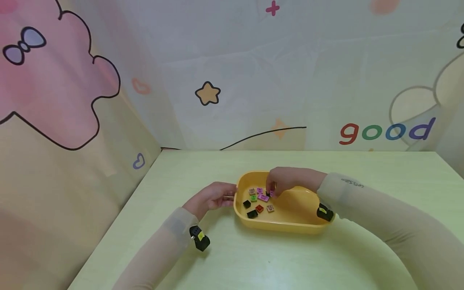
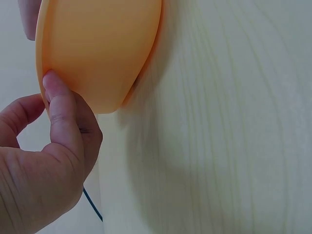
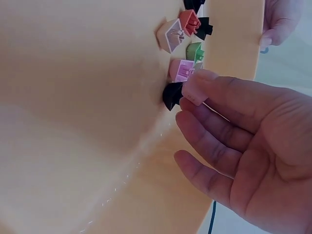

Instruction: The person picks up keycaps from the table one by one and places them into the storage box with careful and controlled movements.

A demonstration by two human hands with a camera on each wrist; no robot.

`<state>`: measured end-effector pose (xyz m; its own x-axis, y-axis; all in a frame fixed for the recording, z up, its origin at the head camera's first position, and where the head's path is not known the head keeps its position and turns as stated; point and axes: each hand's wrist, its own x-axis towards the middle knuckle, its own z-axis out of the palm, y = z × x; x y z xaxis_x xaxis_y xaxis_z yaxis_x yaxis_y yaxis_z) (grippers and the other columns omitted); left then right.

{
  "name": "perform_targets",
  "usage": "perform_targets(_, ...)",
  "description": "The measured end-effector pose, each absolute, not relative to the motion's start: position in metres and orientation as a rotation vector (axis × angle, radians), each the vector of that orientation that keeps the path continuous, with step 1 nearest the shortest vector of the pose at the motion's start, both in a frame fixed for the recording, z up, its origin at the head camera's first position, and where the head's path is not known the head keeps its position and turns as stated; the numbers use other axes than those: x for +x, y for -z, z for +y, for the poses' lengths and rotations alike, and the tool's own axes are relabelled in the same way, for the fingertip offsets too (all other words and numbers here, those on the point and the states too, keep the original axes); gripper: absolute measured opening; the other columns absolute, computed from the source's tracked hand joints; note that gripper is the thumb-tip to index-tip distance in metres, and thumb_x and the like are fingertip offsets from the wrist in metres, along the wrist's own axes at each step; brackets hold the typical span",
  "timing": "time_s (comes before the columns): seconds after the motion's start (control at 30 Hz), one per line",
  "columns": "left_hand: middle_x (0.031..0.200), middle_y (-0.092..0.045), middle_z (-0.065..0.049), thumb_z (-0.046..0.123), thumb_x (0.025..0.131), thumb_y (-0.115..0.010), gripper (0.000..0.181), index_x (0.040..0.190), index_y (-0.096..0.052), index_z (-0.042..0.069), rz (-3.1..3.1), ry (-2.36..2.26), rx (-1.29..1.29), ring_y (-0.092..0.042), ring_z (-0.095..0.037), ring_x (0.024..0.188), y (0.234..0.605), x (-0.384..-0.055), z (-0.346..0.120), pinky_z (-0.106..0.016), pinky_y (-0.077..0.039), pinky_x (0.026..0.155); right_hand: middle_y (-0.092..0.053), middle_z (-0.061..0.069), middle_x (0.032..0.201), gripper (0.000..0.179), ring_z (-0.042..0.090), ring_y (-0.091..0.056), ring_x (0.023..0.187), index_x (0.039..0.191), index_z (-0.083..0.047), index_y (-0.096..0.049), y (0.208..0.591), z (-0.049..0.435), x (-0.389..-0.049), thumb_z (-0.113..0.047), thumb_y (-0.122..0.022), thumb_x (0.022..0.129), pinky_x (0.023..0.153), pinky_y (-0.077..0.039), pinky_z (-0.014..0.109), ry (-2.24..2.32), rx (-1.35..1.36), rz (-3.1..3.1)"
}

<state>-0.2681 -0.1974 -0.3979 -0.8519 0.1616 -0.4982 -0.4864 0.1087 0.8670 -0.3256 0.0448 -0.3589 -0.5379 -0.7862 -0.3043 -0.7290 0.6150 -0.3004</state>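
Note:
My left hand (image 1: pixel 214 196) pinches the rim of a yellow-orange plastic tray (image 1: pixel 297 207) at its left end, thumb and fingers on either side of the edge. Inside the tray my right hand (image 1: pixel 286 179) holds a pink keycap (image 3: pixel 194 91) between thumb and fingertips. Right beside it in the right wrist view are a black keycap (image 3: pixel 171 95) and another pink keycap (image 3: pixel 181 70). A green keycap (image 1: pixel 253 198), a red keycap (image 1: pixel 259 208), a beige keycap (image 1: pixel 270 208) and a black keycap (image 1: pixel 252 214) lie loose in the tray's left half.
The tray stands on a pale wood-grain table (image 1: pixel 268 262). Behind the table hangs a printed curtain (image 1: pixel 253 80), with a pink-patterned curtain (image 1: pixel 54 92) along the left side. Each wrist wears a small black camera (image 1: pixel 200 238).

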Motion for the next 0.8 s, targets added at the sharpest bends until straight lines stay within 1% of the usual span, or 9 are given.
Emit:
perform_targets(0.1,0.092,-0.065,-0.001,0.009,0.102,-0.057,0.04,0.138,-0.056,-0.006,1.914,-1.797,-0.31,-0.067,-0.01,0.079,0.399,-0.268,-0.198,-0.016,-0.062,0.065,-0.075,0.006,0.099,0.016,0.011,-0.061,0.086,0.103,-0.004,-0.079,0.364,0.042,-0.326,-0.007,-0.075,0.088,0.085,-0.058,0.029,0.18,-1.184,2.441)
perform_targets(0.27,0.093,-0.065,-0.002,0.01,0.102,-0.057,0.04,0.139,-0.055,-0.006,1.919,-1.796,-0.304,-0.068,-0.01,0.079,0.398,-0.268,-0.199,-0.016,-0.062,0.066,-0.073,0.004,0.097,0.016,0.011,-0.057,0.084,0.101,-0.004,-0.079,0.372,0.038,-0.326,-0.002,-0.072,0.086,0.082,-0.056,0.025,0.159,-1.142,2.462)
perform_targets(0.4,0.092,-0.066,-0.001,0.01,0.102,-0.057,0.04,0.139,-0.056,-0.006,1.926,-1.791,-0.301,-0.068,-0.009,0.078,0.397,-0.269,-0.197,-0.016,-0.062,0.066,-0.073,0.004,0.095,0.017,0.01,-0.056,0.081,0.1,-0.005,-0.079,0.374,0.039,-0.326,-0.001,-0.073,0.085,0.077,-0.054,0.023,0.149,-1.154,2.466)
perform_targets(0.5,0.091,-0.065,-0.001,0.01,0.102,-0.057,0.04,0.139,-0.056,-0.006,1.931,-1.786,-0.306,-0.067,-0.009,0.077,0.396,-0.269,-0.195,-0.016,-0.062,0.065,-0.074,0.004,0.095,0.017,0.01,-0.057,0.081,0.1,-0.004,-0.079,0.374,0.041,-0.326,-0.002,-0.074,0.084,0.077,-0.054,0.023,0.156,-1.162,2.463)
perform_targets(0.67,0.092,-0.064,-0.001,0.01,0.102,-0.056,0.041,0.14,-0.055,-0.006,1.926,-1.781,-0.308,-0.066,-0.009,0.078,0.396,-0.27,-0.194,-0.015,-0.061,0.063,-0.076,0.005,0.099,0.016,0.011,-0.064,0.088,0.102,-0.003,-0.078,0.37,0.043,-0.325,-0.006,-0.077,0.086,0.084,-0.059,0.026,0.163,-1.143,2.445)
perform_targets(0.8,0.092,-0.063,-0.001,0.01,0.102,-0.056,0.038,0.137,-0.056,-0.006,1.934,-1.78,-0.313,-0.064,-0.011,0.08,0.399,-0.27,-0.196,-0.015,-0.061,0.064,-0.075,0.009,0.105,0.024,0.017,-0.068,0.094,0.109,-0.001,-0.075,0.344,0.047,-0.323,-0.012,-0.079,0.087,0.089,-0.061,0.033,0.168,-1.175,2.455)
